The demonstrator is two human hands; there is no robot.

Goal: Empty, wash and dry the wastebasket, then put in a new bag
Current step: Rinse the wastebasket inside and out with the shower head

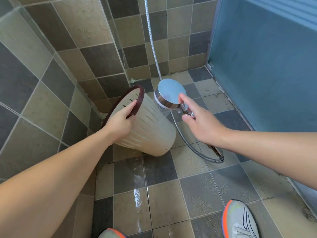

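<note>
A cream plastic wastebasket (154, 133) with slotted sides and a dark maroon rim hangs tilted above the tiled floor, its mouth turned up and to the left. My left hand (120, 120) grips the rim, thumb inside and fingers outside. My right hand (200, 121) holds the handle of a chrome shower head (169, 95), with the forefinger stretched onto the back of the head. Water sprays from the head onto the basket's outer side. The inside of the basket is mostly hidden.
A metal shower hose (181, 133) loops from the handle down to the floor and up the tiled wall. A blue frosted glass panel (260, 62) stands at the right. The floor tiles (137, 194) are wet. My two shoes show at the bottom edge.
</note>
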